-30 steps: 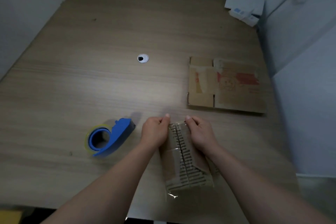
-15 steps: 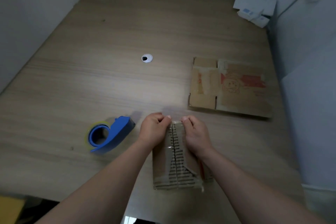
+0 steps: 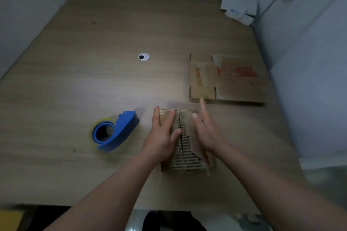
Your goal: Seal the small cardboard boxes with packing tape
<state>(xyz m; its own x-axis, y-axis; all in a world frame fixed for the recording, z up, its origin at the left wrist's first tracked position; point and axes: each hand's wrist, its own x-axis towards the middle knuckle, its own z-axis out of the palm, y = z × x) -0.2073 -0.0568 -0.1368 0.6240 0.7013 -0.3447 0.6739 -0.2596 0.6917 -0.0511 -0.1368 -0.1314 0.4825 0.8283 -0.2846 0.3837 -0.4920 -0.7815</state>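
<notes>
A pale wood-grain tabletop fills most of the view, closed in by plain white walls at the back and on both sides. A round white cable grommet with a dark hole sits near its middle. Far behind and to the right of the grommet, in the corner, a white router stands with its antennas upright against the wall. A soft patch of light lies on the wood just in front of the grommet. Well in front and to the left, below the tabletop's near edge, something yellow shows, blurred.
</notes>
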